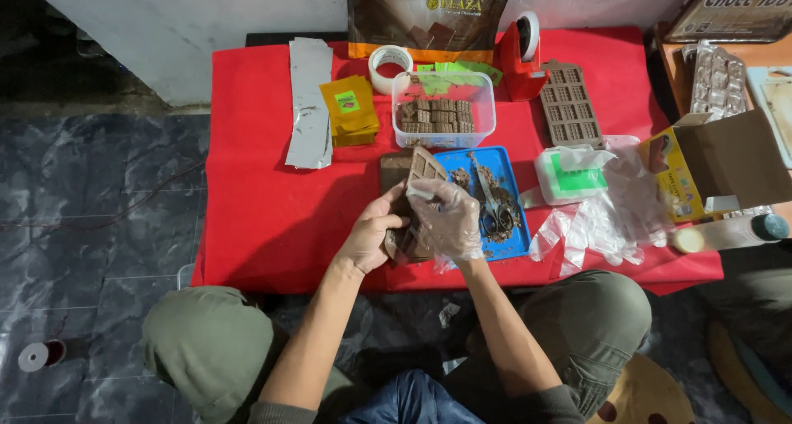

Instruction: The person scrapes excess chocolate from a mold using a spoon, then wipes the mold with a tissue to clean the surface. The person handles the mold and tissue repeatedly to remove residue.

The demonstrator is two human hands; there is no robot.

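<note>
My left hand (371, 234) is bare and grips the lower left side of a brown chocolate mould (422, 170) held over the red cloth. My right hand (450, 222) wears a clear plastic glove and holds the same mould from the right, fingers curled over its middle. The mould tilts up, its gridded top end showing above both hands. Just to the right lies a blue tray (516, 226) with chocolate scraps and a pair of scissors (493, 209).
A red cloth (264, 209) covers the low table. On it: a clear tub of chocolate pieces (443, 110), yellow packets (351, 109), foil strips (309, 102), a tape roll (389, 65), red tape dispenser (520, 57), another mould (569, 106), plastic gloves (606, 218), a cardboard box (709, 164).
</note>
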